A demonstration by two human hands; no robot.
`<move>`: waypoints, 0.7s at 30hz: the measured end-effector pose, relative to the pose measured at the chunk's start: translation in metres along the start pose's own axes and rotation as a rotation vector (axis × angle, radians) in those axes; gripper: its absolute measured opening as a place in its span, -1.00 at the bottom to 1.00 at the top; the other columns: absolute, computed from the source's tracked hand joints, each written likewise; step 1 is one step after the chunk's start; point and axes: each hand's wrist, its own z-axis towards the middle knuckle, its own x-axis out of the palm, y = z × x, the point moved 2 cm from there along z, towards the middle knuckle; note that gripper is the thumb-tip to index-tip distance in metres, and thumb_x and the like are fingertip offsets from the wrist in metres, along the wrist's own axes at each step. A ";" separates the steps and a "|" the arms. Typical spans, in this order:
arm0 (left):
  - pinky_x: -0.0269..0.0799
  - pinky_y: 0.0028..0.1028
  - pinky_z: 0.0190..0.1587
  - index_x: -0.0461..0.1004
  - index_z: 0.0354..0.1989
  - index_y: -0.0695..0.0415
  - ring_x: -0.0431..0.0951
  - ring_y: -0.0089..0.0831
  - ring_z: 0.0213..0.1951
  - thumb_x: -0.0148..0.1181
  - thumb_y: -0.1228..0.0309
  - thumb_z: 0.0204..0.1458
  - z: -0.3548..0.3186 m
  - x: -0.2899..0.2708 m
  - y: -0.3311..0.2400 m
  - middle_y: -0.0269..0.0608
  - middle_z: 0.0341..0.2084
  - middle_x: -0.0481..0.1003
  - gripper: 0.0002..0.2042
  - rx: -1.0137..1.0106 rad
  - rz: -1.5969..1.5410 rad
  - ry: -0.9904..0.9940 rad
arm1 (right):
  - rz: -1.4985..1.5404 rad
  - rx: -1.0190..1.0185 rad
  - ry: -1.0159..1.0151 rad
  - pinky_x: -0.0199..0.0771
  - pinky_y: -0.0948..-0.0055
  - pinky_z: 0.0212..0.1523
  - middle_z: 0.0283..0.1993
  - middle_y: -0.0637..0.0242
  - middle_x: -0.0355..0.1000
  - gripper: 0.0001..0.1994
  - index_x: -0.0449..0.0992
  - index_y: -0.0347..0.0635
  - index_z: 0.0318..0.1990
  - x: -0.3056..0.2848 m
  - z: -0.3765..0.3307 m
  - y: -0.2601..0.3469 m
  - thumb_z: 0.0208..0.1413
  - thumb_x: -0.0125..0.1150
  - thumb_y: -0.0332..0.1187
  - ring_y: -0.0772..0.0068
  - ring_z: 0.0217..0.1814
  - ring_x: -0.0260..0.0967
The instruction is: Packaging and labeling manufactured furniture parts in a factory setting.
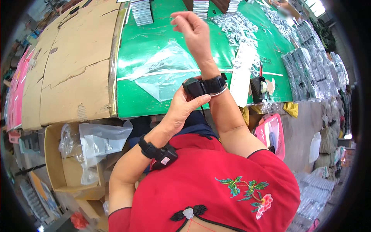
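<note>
The left hand (181, 109) pinches a black box (195, 88) on the right wrist, thumb along its near edge; the thumb seems to steady the box against the strap (216, 84). Its other fingers are mostly hidden behind the box, so how far they wrap cannot be told. The right hand (195, 34) is raised over the counter (129, 106), fingers bent, with nothing seen in it; slight blur and the angle hide whether the fingertips meet the palm. That forearm is probably held out to bring the wrist within reach. A bangle (222, 92) sits beside the strap, partly covered. A second box (165, 157) is strapped to the left forearm.

Beyond lie a clear bag (164, 83), flat beneath the wrists' line of view, a white strip (240, 85) and a black dispenser (257, 91) near the edge, perhaps for easy reach. Small pieces (235, 29) are heaped farther back, too fine to identify. The stacks (142, 14) are cut off above; the pink basket (279, 143) is partly hidden by the right arm.
</note>
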 end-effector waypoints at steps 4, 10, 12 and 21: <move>0.50 -0.42 0.11 0.34 0.28 0.20 0.52 -0.52 0.03 0.37 0.45 0.14 -0.010 -0.010 0.008 -0.30 0.01 0.50 -0.46 -0.044 -0.098 -0.100 | -0.700 -0.144 0.192 0.51 0.27 -0.33 -0.31 0.26 0.57 -0.89 0.66 -0.01 -0.20 0.012 -0.019 -0.010 0.17 0.26 -0.32 0.18 -0.32 0.54; 0.56 -0.35 0.06 0.35 0.25 0.19 0.55 -0.46 0.03 0.32 0.45 0.18 -0.015 -0.001 0.021 -0.26 0.03 0.51 -0.53 -0.050 -0.310 -0.093 | -1.029 -0.280 0.458 0.49 0.08 -0.34 -0.36 0.24 0.55 -0.85 0.61 -0.05 -0.31 0.021 -0.034 -0.015 0.21 0.15 -0.28 0.07 -0.27 0.55; 0.55 -0.36 0.07 0.37 0.24 0.18 0.56 -0.46 0.03 0.31 0.43 0.19 -0.012 0.000 0.022 -0.26 0.04 0.51 -0.55 -0.068 -0.315 -0.091 | -1.071 -0.291 0.468 0.49 0.07 -0.35 -0.39 0.24 0.53 -0.85 0.61 -0.06 -0.34 0.018 -0.034 -0.020 0.21 0.14 -0.30 0.07 -0.29 0.55; 0.56 -0.32 0.10 0.45 0.09 0.15 0.55 -0.50 -0.02 0.20 0.37 0.29 -0.002 0.005 0.017 -0.32 -0.03 0.53 -0.74 -0.097 -0.220 -0.196 | -0.861 -0.086 0.378 0.51 0.06 -0.27 -0.30 0.18 0.59 -0.89 0.63 -0.05 -0.25 0.011 -0.024 -0.040 0.15 0.24 -0.29 0.01 -0.23 0.55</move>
